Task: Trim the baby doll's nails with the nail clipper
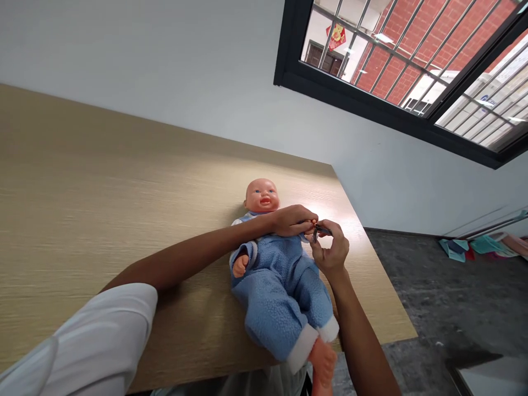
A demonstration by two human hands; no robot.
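Note:
A baby doll (272,269) in a fuzzy blue outfit with white cuffs lies on its back on the wooden table (82,220), its feet past the near edge. Stretched across the doll's chest, my left hand (293,220) is closed around the doll's hand on the right side; most of that small hand is hidden by my fingers. My right hand (333,253) pinches a dark metal nail clipper (323,230) between thumb and fingers. The clipper's jaws are at the doll's fingertips; whether they touch is too small to tell. The doll's other hand (240,266) rests free by its side.
A pale wall (165,60) runs behind the table, with a dark-framed barred window (358,96) at upper right. The table's right edge drops to a dark grey floor (412,275). Colourful items (490,245) lie on the floor at far right.

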